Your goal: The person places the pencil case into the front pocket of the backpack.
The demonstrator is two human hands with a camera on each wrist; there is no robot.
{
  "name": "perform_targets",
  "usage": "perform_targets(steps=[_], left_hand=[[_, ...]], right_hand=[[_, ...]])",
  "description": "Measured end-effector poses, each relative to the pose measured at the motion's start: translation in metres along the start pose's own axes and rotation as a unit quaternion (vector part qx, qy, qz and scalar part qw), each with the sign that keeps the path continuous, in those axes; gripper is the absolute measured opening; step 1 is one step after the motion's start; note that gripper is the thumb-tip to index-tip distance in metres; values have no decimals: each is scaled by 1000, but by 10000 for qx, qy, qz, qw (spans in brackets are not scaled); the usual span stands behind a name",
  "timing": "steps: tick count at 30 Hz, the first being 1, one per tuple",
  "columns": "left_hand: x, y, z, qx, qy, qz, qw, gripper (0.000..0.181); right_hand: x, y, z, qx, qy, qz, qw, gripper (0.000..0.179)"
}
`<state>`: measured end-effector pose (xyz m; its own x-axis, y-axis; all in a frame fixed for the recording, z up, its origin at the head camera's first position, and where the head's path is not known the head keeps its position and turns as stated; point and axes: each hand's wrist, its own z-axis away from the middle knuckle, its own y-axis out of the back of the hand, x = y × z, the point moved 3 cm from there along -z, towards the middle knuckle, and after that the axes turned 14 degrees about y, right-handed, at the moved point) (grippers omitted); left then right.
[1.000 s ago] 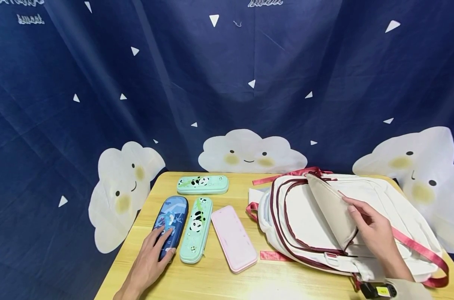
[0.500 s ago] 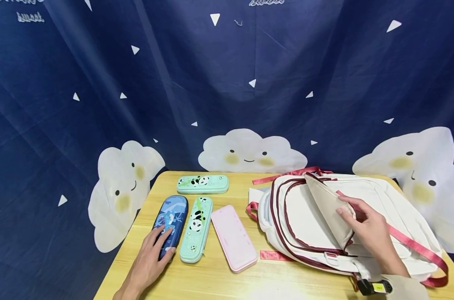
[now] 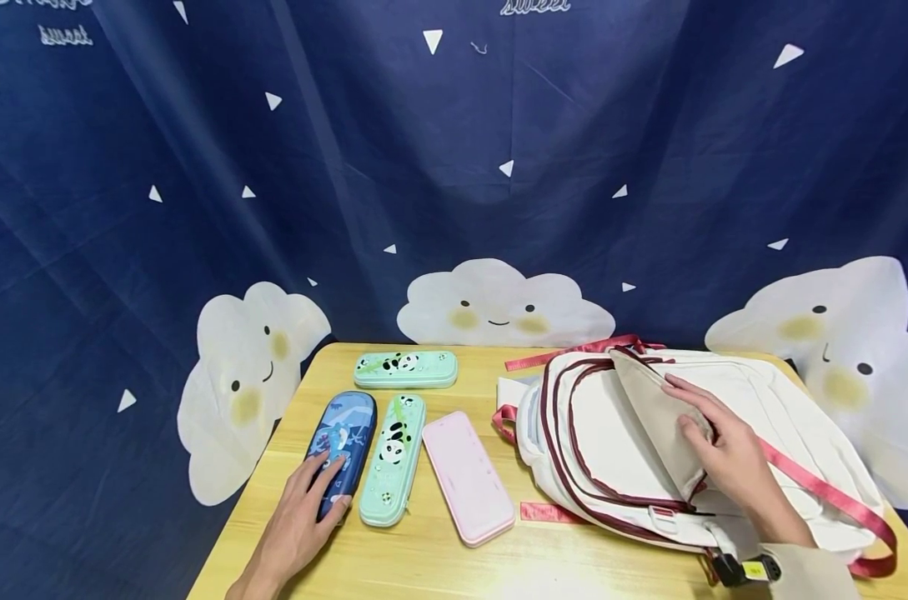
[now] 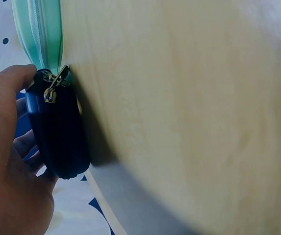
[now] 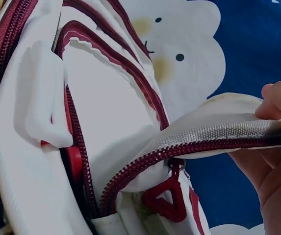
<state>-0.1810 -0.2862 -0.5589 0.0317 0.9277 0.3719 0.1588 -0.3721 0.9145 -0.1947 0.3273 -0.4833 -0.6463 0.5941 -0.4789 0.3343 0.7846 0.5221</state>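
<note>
My left hand rests on a dark blue pencil case with a sea-creature print, fingers spread over its top and thumb at its right edge. In the left wrist view, the case's dark end shows its zipper pulls. Toward the right lies a white backpack with maroon zippers. Its front pocket flap is folded back, beige lining outward. My right hand holds this flap, thumb on one side and fingers on the other. The flap's zipper teeth show in the right wrist view.
A mint panda pencil case lies beside the blue one, and another mint panda case lies crosswise behind. A pink case sits between them and the backpack. Red straps trail over the bag. Behind the wooden table hangs a navy curtain.
My right hand has shifted slightly left and farther over the pocket flap, and its fingers now reach across the lining. My left hand has stayed still on the blue pencil case.
</note>
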Motion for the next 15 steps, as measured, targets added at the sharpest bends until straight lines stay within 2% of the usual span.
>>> perform_targets(steps=[3,10,15], left_hand=[[0,0,0,-10,8,-2,10000,63],[-1,-1,0,23,18,-2,10000,62],[-1,-1,0,35,15,3,10000,62]], right_hand=[[0,-1,-3,-64,188,53,9998,57],[-1,-3,-9,-252,326,173,9990,65],[-1,-4,-11,-305,482,359,9977,61]])
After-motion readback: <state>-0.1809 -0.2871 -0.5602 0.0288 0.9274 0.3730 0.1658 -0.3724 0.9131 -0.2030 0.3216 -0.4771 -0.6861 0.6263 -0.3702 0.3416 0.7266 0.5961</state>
